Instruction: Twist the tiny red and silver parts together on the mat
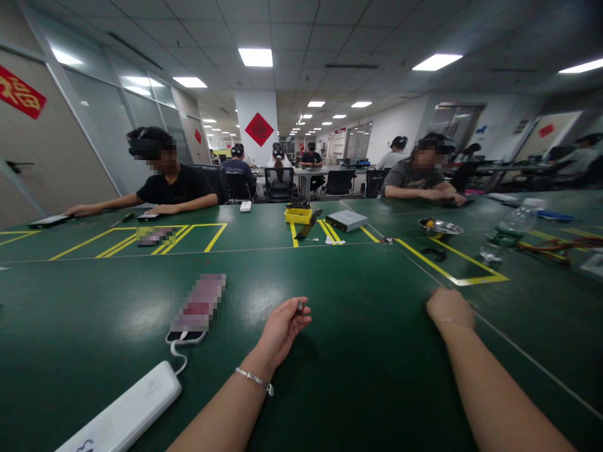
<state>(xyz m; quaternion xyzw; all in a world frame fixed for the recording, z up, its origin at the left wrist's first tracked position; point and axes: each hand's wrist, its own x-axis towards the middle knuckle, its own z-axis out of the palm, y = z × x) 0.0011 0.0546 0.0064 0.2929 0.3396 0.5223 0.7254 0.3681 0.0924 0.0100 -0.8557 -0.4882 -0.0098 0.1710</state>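
My left hand point(286, 328) is held over the green table point(358, 351), its fingers curled. Thumb and fingers pinch a small dark object point(300, 307), too small to name. Farther right, my right hand point(451, 309) forms a fist, back of the hand toward me. Its fingers face away, so anything inside is hidden. Left of my left hand lies a phone point(200, 304), its screen blurred out, joined by a short white cable point(178, 358) to a white power bank point(129, 408).
Beyond my hands are a yellow box point(298, 216) with dark items, a grey box point(347, 220), a metal bowl point(441, 228) and a plastic bottle point(511, 229). Yellow tape point(480, 280) marks the table. Two people with headgear sit across, at left point(176, 182) and right point(414, 179).
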